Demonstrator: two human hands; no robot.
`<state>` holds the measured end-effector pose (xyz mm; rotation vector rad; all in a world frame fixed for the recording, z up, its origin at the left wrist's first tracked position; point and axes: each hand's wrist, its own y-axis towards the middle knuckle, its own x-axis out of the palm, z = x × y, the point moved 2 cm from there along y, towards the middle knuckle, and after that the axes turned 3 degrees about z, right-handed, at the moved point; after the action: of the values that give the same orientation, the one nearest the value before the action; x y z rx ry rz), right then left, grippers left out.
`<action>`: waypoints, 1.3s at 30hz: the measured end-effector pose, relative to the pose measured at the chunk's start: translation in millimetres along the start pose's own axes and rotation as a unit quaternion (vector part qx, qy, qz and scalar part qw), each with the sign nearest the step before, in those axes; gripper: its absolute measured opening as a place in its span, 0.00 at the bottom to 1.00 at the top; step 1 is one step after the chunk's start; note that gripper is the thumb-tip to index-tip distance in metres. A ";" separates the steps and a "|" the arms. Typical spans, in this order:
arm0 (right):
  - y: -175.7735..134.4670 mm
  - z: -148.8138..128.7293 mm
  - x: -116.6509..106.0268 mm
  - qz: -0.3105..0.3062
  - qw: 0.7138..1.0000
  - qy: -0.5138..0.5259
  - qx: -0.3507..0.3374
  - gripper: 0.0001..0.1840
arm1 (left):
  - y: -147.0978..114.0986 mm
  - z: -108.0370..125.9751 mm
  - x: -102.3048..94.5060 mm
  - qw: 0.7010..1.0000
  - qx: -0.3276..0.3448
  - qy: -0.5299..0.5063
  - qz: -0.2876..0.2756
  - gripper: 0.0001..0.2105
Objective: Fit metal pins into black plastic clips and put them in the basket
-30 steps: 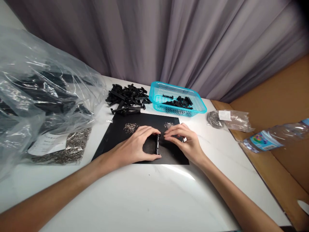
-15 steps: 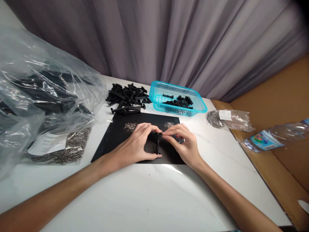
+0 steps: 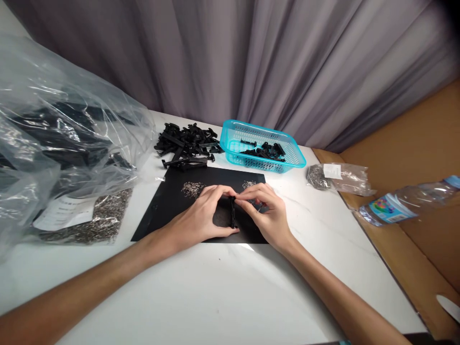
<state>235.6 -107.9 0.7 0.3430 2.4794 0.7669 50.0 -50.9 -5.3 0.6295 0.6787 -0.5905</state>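
Observation:
My left hand (image 3: pixel 203 213) grips a narrow black plastic part (image 3: pixel 233 213) by its two ends, thumb at the near end and index finger at the far end. Thumb and fingertips of my right hand (image 3: pixel 268 211) are pinched together at the part's far end; whatever is between them is too small to make out. Both hands are over a black mat (image 3: pixel 154 218). On it lie two small heaps of tiny metal pieces, a left heap (image 3: pixel 192 189) and a right heap (image 3: pixel 248 184), the latter partly behind my right hand.
Behind the mat are a pile of black plastic parts (image 3: pixel 187 143) and a blue basket (image 3: pixel 264 165) holding more. Clear plastic bags (image 3: pixel 72 129) stand at left, one with metal pieces (image 3: pixel 108 220). At right lie a small bag (image 3: pixel 319 177) and a plastic bottle (image 3: pixel 391 208).
The whole view has shifted slightly. My right fingertips have come a little closer to my left index finger at the part's far end; my left hand keeps its grip.

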 end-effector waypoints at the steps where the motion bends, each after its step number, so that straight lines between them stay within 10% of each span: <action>1: 0.2 -0.3 -0.3 -0.002 1.000 0.003 0.001 0.04 | -0.1 0.0 0.1 1.000 -0.002 -0.001 -0.001 0.29; 39: -9.0 5.3 12.5 0.052 0.984 -0.119 -0.120 0.06 | 0.7 -3.4 4.4 0.999 -0.024 -0.025 -0.007 0.28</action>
<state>227.3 -108.0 -13.4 0.4491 2.1338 0.9941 51.9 -49.4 -10.4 0.5646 0.6488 -0.5985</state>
